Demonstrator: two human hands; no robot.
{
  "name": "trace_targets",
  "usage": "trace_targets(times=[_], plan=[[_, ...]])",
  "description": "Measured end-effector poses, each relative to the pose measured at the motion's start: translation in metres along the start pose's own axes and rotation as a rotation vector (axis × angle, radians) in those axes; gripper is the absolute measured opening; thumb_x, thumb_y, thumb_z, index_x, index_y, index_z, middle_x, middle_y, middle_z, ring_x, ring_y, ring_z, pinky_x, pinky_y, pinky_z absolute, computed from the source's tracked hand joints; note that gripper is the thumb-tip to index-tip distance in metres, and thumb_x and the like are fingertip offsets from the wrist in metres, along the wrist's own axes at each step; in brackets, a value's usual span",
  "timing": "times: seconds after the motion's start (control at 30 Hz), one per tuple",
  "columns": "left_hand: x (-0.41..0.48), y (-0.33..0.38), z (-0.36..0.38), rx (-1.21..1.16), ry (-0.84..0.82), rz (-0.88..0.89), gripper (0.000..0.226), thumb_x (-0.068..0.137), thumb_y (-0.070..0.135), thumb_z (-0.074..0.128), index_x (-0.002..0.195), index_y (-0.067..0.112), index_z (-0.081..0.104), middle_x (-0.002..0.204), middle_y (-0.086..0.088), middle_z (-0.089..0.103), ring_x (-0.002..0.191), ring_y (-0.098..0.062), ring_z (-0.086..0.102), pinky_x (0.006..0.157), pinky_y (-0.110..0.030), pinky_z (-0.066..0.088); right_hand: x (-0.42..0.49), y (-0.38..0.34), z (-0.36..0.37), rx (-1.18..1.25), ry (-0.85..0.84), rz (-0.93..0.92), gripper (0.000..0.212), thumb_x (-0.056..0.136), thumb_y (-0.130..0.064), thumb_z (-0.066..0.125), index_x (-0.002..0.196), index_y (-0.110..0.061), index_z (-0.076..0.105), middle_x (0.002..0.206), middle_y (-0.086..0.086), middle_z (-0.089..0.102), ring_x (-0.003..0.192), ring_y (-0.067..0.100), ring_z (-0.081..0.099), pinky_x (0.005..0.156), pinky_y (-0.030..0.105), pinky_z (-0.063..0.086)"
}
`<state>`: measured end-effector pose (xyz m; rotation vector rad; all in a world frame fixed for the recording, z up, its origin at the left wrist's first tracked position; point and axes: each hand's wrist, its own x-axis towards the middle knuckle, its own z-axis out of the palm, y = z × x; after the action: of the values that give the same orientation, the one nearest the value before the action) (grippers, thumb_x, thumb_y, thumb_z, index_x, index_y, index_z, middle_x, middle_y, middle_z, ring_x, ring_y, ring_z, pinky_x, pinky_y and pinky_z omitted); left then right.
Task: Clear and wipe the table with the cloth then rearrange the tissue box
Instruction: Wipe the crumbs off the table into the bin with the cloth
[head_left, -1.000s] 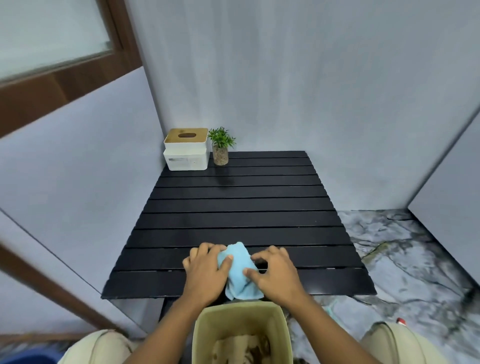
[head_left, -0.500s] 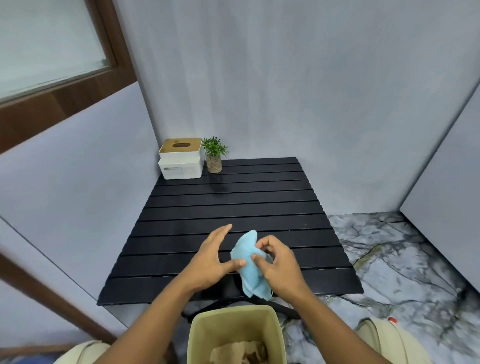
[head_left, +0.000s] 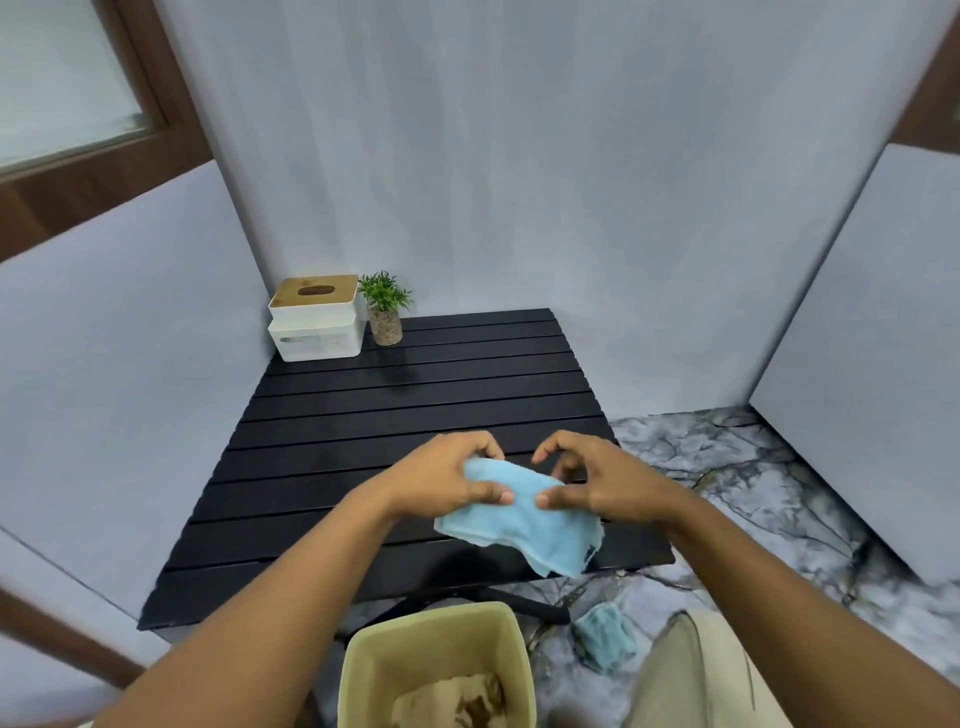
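Note:
A light blue cloth (head_left: 524, 525) hangs spread between both hands above the near half of the black slatted table (head_left: 363, 436). My left hand (head_left: 447, 480) pinches its left edge between thumb and fingers. My right hand (head_left: 605, 486) grips its right side with the thumb on top. A white tissue box (head_left: 317, 319) with a wooden lid stands at the table's far left corner.
A small potted plant (head_left: 385, 309) stands right beside the tissue box. A beige bin (head_left: 436, 654) with brown paper inside sits on the floor in front of me. A second bluish cloth (head_left: 605, 642) lies on the marble floor at the right. Grey walls close the left and back.
Both hands lifted the bunched cloth off the table's front edge and opened it out wider between them. The camera rose and tilted up.

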<state>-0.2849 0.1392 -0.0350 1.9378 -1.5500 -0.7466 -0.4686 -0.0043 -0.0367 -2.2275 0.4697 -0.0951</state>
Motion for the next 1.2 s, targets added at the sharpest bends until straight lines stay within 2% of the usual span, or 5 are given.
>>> trace_targets(times=[0.2,0.37,0.57,0.83,1.2], plan=[[0.005,-0.004,0.034,-0.52,0.005,-0.125,0.023,0.083,0.026,0.073,0.1,0.015,0.061,0.098,-0.009,0.071,0.088,-0.021,0.067,0.082,-0.043,0.055,-0.013,0.029,-0.018,0.25,-0.005,0.07,0.033,0.082,-0.018,0.073,0.111,-0.017,0.057,0.089,0.005,0.064,0.078,0.011,0.062,0.066,0.02,0.048],[0.014,-0.006,0.059,-0.742,0.001,-0.25,0.024,0.089,0.019,0.067,0.11,0.011,0.059,0.098,-0.005,0.07,0.081,-0.013,0.067,0.064,-0.025,0.053,-0.008,0.052,-0.022,0.336,0.132,0.112,0.016,0.083,-0.019,0.072,0.098,-0.018,0.065,0.081,-0.006,0.066,0.075,0.006,0.062,0.066,0.017,0.046],[0.02,-0.023,0.077,0.166,0.211,-0.23,0.027,0.091,0.039,0.058,0.117,0.033,0.057,0.109,0.014,0.052,0.102,-0.008,0.056,0.087,-0.03,0.047,-0.006,0.084,-0.017,-0.165,0.261,0.28,0.02,0.082,-0.024,0.07,0.101,-0.021,0.065,0.101,-0.001,0.067,0.093,0.014,0.062,0.084,0.031,0.052],[0.02,-0.039,0.086,0.487,-0.021,0.071,0.064,0.078,0.048,0.07,0.136,0.033,0.047,0.142,0.016,0.039,0.125,-0.011,0.037,0.105,-0.031,0.034,-0.021,0.093,0.01,-0.632,0.023,-0.034,0.056,0.074,-0.055,0.068,0.123,-0.031,0.057,0.12,-0.015,0.047,0.107,0.01,0.043,0.091,0.032,0.043],[0.026,-0.022,0.062,0.282,0.045,0.059,0.027,0.096,0.047,0.046,0.097,0.029,0.066,0.08,0.008,0.067,0.075,-0.009,0.057,0.07,-0.031,0.044,-0.013,0.085,-0.013,-0.317,0.126,0.005,0.013,0.09,-0.032,0.053,0.094,-0.03,0.065,0.082,-0.014,0.065,0.071,0.006,0.058,0.061,0.027,0.044]])
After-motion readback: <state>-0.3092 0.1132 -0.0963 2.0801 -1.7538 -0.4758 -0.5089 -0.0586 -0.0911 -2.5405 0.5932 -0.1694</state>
